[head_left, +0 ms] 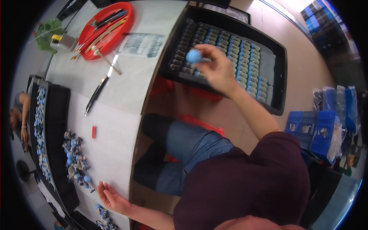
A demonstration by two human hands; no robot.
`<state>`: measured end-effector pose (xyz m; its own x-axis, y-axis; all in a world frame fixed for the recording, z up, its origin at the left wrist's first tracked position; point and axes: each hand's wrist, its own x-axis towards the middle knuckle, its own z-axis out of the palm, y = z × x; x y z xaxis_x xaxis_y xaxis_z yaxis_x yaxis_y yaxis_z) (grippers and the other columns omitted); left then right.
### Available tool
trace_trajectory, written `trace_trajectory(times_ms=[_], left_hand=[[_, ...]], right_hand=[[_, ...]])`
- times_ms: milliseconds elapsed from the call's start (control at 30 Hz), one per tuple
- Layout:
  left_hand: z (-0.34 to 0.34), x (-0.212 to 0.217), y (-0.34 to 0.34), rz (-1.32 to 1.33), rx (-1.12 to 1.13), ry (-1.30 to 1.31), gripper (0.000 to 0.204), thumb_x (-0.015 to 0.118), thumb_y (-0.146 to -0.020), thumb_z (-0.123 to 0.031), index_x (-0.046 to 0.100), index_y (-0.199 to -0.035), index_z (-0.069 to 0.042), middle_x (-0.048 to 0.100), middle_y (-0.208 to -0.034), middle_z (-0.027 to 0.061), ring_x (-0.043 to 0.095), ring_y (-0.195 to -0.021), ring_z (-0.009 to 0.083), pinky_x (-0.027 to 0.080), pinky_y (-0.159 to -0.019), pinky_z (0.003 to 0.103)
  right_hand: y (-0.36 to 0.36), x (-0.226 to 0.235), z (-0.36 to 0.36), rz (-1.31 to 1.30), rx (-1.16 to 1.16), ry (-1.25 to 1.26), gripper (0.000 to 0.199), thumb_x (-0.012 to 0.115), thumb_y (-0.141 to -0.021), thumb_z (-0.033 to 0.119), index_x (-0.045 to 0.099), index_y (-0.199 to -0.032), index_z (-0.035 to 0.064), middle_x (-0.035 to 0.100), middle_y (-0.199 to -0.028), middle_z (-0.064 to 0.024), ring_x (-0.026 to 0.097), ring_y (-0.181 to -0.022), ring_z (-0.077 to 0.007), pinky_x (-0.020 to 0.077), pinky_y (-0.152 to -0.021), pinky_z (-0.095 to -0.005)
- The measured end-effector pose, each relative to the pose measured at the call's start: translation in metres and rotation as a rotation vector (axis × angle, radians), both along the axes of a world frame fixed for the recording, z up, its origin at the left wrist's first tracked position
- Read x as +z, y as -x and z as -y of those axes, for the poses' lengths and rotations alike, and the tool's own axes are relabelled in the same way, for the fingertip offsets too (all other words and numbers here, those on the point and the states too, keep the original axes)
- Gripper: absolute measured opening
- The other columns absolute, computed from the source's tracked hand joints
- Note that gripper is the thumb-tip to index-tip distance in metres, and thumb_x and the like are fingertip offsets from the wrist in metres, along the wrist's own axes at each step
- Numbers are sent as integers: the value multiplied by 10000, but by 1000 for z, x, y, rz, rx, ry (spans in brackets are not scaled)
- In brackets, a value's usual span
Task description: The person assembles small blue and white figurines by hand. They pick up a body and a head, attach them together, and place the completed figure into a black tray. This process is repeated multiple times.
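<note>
Over the black tray (281,88) at the upper middle, my right hand (217,69) pinches a small figurine with a round light-blue head (193,56). Its lower part is blurred and partly hidden by the fingers. Under that hand, rows of small figurines (234,53) in grey, blue and dark tones lie in the tray. My left hand (113,199) rests at the table's lower part, palm turned up, fingers loosely bent and nothing visible in them. Right by its fingertips ends a loose cluster of blue-headed figurines (76,159). Another small group of figurines (103,218) lies just below that hand.
On the white table (115,153) lie a black-handled knife (96,96), a small red block (93,132) and a thin stick (107,61). A red dish (128,27) holds brushes. A black bin (57,126) of figurines stands at left, near another person's arm (25,115). Blue boxes (314,130) stand right.
</note>
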<state>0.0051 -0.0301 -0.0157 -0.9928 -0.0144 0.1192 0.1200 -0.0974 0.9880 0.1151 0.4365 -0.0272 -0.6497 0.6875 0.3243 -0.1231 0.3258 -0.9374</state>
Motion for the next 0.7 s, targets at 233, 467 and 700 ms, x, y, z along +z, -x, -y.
trace_trajectory(times_ms=[233,467,700], left_hand=[[-7,2,3,36,70,49,266,455,-906,-44,493,-1155,43,532,-1158,138,539,-960,155,448,-876,249],[-10,3,4,22,97,108,263,463,-904,-44,499,-1149,46,538,-1144,136,537,-967,152,443,-875,247],[-7,2,2,11,104,110,260,468,-902,-45,503,-1143,45,547,-1128,135,543,-960,152,446,-872,244]], right_hand=[[-193,-107,-192,719,-661,-292,350,643,-685,10,605,-1021,102,636,-917,-100,616,-877,-222,477,-772,-328],[-269,-205,-232,1079,-667,-218,289,652,-666,-8,630,-943,70,648,-876,-115,624,-826,-228,478,-744,-312],[-272,-224,-241,1047,-598,-211,290,608,-661,-22,635,-938,60,645,-881,-138,619,-858,-252,471,-763,-323]])
